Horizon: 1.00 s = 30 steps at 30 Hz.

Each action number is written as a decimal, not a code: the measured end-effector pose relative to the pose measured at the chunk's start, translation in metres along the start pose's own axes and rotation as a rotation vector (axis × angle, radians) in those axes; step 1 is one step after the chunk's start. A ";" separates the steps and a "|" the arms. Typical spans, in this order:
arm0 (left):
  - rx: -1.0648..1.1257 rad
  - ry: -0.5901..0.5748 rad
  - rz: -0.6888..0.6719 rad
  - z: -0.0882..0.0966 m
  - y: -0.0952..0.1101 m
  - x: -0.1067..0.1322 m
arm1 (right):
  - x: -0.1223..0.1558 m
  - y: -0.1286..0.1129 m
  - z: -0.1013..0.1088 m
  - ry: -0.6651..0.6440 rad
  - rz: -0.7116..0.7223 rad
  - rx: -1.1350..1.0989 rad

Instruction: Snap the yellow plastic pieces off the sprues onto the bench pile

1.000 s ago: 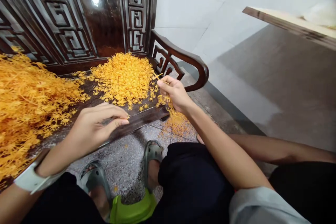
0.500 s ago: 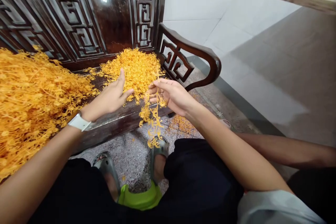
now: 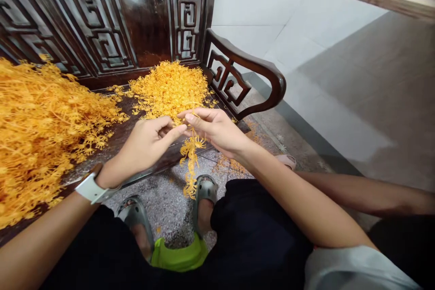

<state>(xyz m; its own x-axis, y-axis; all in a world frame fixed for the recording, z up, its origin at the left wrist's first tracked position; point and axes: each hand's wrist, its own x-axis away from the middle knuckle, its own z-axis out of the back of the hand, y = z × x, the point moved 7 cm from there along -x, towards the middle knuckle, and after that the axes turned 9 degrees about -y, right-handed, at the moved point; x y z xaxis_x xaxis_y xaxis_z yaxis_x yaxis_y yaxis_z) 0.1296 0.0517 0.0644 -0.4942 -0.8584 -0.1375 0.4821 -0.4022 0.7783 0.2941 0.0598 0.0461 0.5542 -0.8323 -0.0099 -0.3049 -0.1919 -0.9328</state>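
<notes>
My right hand [image 3: 214, 129] pinches a branching orange strand [image 3: 190, 161], which hangs down over the bench front. My left hand [image 3: 146, 147] sits just beside it, thumb reaching toward the right fingers. Its curled fingers partly hide whether they hold a thin piece. Behind my hands lies a smaller heap of short orange sprigs [image 3: 168, 88] on the dark wooden bench seat [image 3: 136, 142]. A much larger heap of long orange strands [image 3: 44, 122] fills the left side of the seat.
Orange bits [image 3: 231, 165] are scattered on the speckled floor [image 3: 166, 208] near my grey sandals [image 3: 205, 192]. A carved bench back [image 3: 102, 18] and curved wooden armrest [image 3: 258, 68] stand ahead. A white tiled wall [image 3: 254, 9] is to the right.
My left hand has turned over and closed toward my right hand. The hanging strand is now shorter and narrower, and the hands are closer together.
</notes>
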 end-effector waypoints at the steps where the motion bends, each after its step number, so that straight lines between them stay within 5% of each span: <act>1: -0.019 0.009 -0.003 0.000 0.003 0.003 | -0.001 0.002 -0.003 -0.021 -0.006 0.008; 9: 0.331 -0.158 0.007 0.003 -0.002 0.010 | -0.004 0.000 -0.022 -0.089 -0.012 0.173; 15: 0.511 -0.681 0.059 -0.011 -0.003 0.031 | 0.002 -0.017 -0.041 -0.433 -0.028 0.368; 17: 0.554 -0.751 0.039 -0.003 -0.003 0.041 | 0.009 -0.021 -0.033 -0.527 -0.110 0.429; 19: 0.541 -0.624 0.036 0.013 -0.010 0.040 | 0.016 -0.023 -0.021 -0.546 -0.190 0.451; 23: 0.281 -0.122 0.127 0.038 -0.055 0.020 | 0.020 -0.024 -0.006 -0.409 -0.197 0.408; 27: -0.019 -0.198 0.235 0.014 -0.108 -0.002 | 0.015 -0.010 -0.007 -0.299 -0.179 0.306; 30: -0.124 -0.171 0.239 0.011 -0.133 -0.017 | 0.011 -0.004 -0.005 -0.196 -0.148 0.246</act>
<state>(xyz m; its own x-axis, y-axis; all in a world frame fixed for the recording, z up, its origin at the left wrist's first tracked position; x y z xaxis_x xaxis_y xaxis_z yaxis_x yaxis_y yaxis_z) 0.0656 0.1229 -0.0296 -0.4656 -0.8715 0.1536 0.6789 -0.2404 0.6938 0.2978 0.0484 0.0517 0.7239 -0.6847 0.0849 -0.0279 -0.1520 -0.9880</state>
